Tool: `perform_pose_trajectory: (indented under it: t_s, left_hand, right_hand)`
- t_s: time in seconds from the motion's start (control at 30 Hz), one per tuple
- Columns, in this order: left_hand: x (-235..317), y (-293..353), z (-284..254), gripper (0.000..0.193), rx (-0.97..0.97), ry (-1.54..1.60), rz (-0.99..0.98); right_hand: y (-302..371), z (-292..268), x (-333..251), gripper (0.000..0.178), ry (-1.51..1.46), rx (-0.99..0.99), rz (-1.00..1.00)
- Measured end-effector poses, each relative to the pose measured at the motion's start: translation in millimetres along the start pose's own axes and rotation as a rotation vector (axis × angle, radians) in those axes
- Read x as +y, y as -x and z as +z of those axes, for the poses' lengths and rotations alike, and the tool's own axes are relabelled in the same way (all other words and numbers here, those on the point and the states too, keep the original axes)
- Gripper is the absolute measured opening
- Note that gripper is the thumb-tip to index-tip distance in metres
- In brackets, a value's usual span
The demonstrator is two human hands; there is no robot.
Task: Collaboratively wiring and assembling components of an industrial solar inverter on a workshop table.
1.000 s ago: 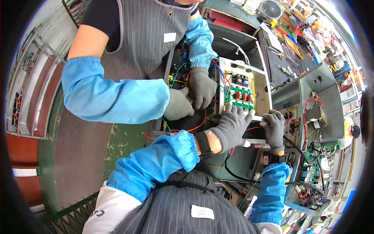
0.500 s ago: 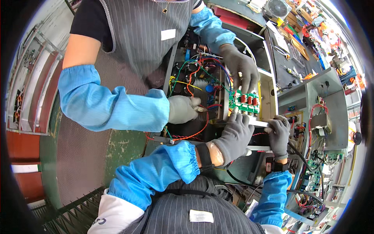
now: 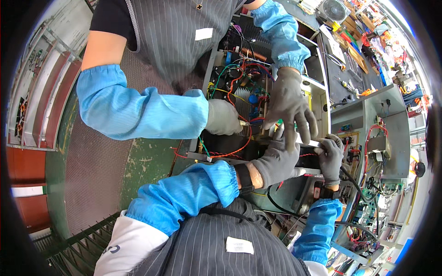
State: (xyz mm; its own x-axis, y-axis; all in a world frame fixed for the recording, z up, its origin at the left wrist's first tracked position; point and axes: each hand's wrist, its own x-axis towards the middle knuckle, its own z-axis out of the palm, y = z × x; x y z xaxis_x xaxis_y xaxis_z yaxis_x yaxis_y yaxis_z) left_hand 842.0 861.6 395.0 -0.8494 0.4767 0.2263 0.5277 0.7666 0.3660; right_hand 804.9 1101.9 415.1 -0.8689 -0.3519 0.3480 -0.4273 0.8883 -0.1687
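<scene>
My left hand (image 3: pixel 278 161), in a grey glove, is closed at the near side of a pale metal strip, its fingertips partly behind a co-worker's hand. My right hand (image 3: pixel 330 156), also gloved, grips the right end of that pale metal strip (image 3: pixel 314 143). The strip lies across an open metal cabinet (image 3: pixel 325 110) full of electronics. A co-worker's gloved hand (image 3: pixel 290 101) spreads its fingers over the strip and my left fingers, hiding most of a green circuit board. The co-worker's other hand (image 3: pixel 223 118) pinches wire ends inside the cabinet.
Red, green and yellow wires and a finned heat sink (image 3: pixel 242 99) fill the cabinet. A second open grey cabinet (image 3: pixel 384 133) with wiring stands at the right, with a black cable (image 3: pixel 354 180) nearby. Behind lies a dark bench (image 3: pixel 340 76) with tools and a fan (image 3: pixel 333 10).
The co-worker's hand has moved nearer and opened over the circuit board, which is now mostly covered. My hands stay at the strip. The view has shifted slightly.
</scene>
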Motion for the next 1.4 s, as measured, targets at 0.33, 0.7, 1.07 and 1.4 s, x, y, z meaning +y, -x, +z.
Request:
perform_pose_trajectory:
  t_s: [0.33,0.7,1.07,1.4]
  left_hand:
    - [-2,7,12,0.083,0.030,0.082,0.028]
    - [8,10,6,0.087,0.033,-0.222,-0.017]
    - [9,9,17,0.085,0.235,0.114,-0.087]
    - [10,8,5,0.088,0.036,-0.054,-0.044]
  right_hand:
    - [1,2,3,0.027,-0.015,-0.009,0.022]
    - [1,3,2,0.030,-0.012,0.003,-0.013]
    - [2,4,5,0.031,-0.026,-0.023,0.018]
    - [2,6,3,0.031,-0.015,-0.009,0.006]
